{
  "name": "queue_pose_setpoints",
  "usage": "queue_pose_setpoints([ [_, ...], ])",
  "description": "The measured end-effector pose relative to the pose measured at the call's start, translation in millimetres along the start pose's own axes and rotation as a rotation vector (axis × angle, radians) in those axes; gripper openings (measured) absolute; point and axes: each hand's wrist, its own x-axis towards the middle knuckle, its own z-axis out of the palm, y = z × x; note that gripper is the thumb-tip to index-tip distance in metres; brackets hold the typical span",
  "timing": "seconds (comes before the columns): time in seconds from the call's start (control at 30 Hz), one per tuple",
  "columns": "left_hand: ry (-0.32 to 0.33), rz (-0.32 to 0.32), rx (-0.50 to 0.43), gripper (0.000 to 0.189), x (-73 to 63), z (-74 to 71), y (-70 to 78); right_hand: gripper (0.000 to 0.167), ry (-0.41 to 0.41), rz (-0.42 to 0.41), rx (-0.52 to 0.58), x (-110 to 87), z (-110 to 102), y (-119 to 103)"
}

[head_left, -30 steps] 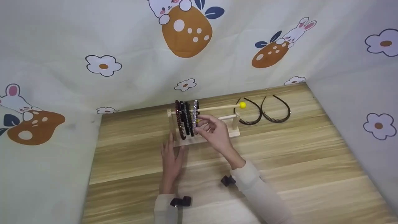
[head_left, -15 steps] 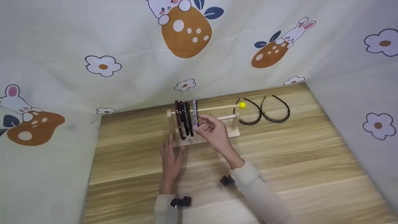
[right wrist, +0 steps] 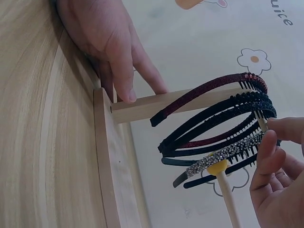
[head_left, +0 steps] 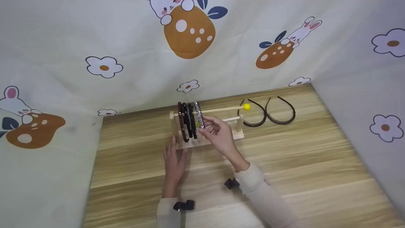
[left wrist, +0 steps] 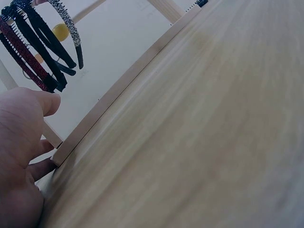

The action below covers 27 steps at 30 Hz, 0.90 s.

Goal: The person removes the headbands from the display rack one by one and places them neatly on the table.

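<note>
A wooden headband stand (head_left: 206,141) with two horizontal rods stands near the back of the table. Hanging at its left end are a dark red headband (head_left: 181,118) and several black headbands (right wrist: 199,126). My right hand (head_left: 221,139) pinches a glittery silver headband (right wrist: 227,154) between thumb and fingers, just right of the black ones and around the rod. My left hand (head_left: 174,164) rests at the stand's left end. Its fairly straight fingers touch the left post (right wrist: 142,107) and the base corner, as the right wrist view shows.
Two dark toothed headbands (head_left: 283,122) lie on the wooden table (head_left: 316,164), right of the stand. A yellow ball (head_left: 246,107) caps the upper rod's right end. Behind the table hangs a patterned cloth (head_left: 142,41).
The silver headband has shifted slightly left at its top and now leans, its lower part toward my right hand. My left hand stays in place.
</note>
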Motion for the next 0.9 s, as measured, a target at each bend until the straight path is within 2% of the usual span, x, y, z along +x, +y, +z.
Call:
queue_pose_setpoints([
  [0.9,-0.022,-0.073,-0.002,0.077,-0.9,-0.2,2.4,0.043,0.028,-0.005,0.027,0.7,-11.5,-6.2],
])
